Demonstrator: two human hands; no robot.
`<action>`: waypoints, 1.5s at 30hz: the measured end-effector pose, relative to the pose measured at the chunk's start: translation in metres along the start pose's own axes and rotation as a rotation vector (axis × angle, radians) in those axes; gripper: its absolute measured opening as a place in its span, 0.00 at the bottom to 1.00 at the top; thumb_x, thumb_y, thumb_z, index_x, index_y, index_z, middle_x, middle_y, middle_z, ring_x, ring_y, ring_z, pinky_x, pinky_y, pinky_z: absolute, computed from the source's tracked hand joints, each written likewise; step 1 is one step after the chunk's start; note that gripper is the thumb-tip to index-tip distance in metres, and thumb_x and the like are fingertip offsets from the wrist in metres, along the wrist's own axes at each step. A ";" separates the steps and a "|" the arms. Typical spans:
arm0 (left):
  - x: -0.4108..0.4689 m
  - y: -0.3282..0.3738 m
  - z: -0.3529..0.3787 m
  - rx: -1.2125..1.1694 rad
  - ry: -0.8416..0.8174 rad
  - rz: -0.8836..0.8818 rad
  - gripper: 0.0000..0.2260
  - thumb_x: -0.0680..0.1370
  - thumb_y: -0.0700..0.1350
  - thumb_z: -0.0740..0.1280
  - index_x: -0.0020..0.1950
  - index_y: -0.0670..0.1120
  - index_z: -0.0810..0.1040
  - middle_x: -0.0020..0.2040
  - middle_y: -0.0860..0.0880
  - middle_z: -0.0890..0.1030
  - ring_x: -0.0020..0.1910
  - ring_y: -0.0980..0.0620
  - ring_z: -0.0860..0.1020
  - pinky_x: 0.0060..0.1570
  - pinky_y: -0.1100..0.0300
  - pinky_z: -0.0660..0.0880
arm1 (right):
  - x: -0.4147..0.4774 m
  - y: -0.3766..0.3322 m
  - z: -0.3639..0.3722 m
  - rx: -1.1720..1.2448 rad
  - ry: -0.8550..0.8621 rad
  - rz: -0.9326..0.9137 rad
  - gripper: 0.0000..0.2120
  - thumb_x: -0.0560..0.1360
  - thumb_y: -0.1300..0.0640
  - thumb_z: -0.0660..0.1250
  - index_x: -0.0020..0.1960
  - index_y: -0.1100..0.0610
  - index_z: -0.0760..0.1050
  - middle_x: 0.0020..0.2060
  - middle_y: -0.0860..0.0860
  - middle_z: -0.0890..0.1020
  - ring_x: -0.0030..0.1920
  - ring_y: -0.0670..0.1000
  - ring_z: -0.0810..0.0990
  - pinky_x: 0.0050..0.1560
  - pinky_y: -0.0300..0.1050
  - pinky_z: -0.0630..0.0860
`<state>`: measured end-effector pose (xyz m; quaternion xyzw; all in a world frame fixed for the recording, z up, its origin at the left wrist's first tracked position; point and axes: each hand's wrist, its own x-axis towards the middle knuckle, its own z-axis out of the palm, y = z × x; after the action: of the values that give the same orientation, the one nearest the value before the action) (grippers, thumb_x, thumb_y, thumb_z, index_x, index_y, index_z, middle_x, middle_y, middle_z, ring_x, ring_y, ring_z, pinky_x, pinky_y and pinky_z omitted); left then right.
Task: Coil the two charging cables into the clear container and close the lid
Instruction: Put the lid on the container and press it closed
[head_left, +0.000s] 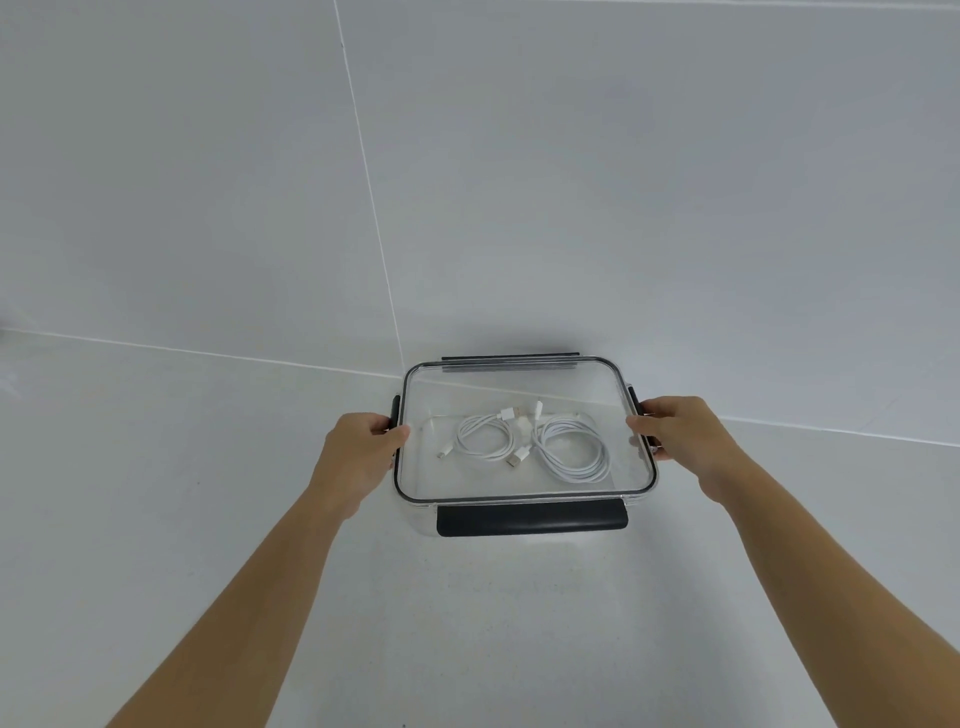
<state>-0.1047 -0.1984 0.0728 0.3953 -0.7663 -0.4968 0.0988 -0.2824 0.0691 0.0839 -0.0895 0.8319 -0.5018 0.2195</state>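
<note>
Closing step: seated lid (519, 387) over 2 coiled cables (571, 453), left hand (363, 447) and right hand (675, 431) pinching side latches (395, 409). Next: press both down evenly.

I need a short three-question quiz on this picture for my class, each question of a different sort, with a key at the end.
1. True or false: the lid is off the container.
2. How many coiled cables lie inside the container?
3. Where do the left hand and the right hand hold the lid?
A. at its left and right sides
B. both at its near side
C. neither touches it

Key: 1 false; 2 two; 3 A
</note>
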 end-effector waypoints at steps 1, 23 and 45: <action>0.001 0.000 0.000 0.011 -0.002 -0.001 0.09 0.75 0.44 0.65 0.44 0.38 0.80 0.42 0.39 0.80 0.39 0.46 0.76 0.52 0.46 0.76 | 0.001 0.001 0.001 -0.023 0.009 0.000 0.05 0.75 0.63 0.65 0.41 0.57 0.78 0.40 0.57 0.79 0.41 0.54 0.77 0.40 0.43 0.74; 0.006 -0.002 0.017 0.032 0.040 -0.012 0.10 0.76 0.44 0.64 0.39 0.39 0.76 0.34 0.42 0.73 0.35 0.47 0.69 0.34 0.58 0.64 | 0.006 -0.004 0.000 -0.035 -0.037 0.081 0.14 0.74 0.65 0.68 0.49 0.79 0.73 0.37 0.62 0.75 0.38 0.57 0.74 0.39 0.45 0.76; -0.001 0.000 0.027 -0.115 -0.011 -0.061 0.12 0.77 0.51 0.63 0.47 0.42 0.71 0.39 0.49 0.72 0.38 0.50 0.71 0.39 0.57 0.68 | -0.005 -0.004 0.012 0.089 -0.010 0.126 0.13 0.79 0.53 0.60 0.41 0.60 0.74 0.41 0.56 0.77 0.40 0.55 0.76 0.47 0.51 0.77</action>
<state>-0.1187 -0.1791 0.0601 0.4093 -0.7245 -0.5450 0.1023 -0.2727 0.0600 0.0839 -0.0298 0.8116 -0.5231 0.2585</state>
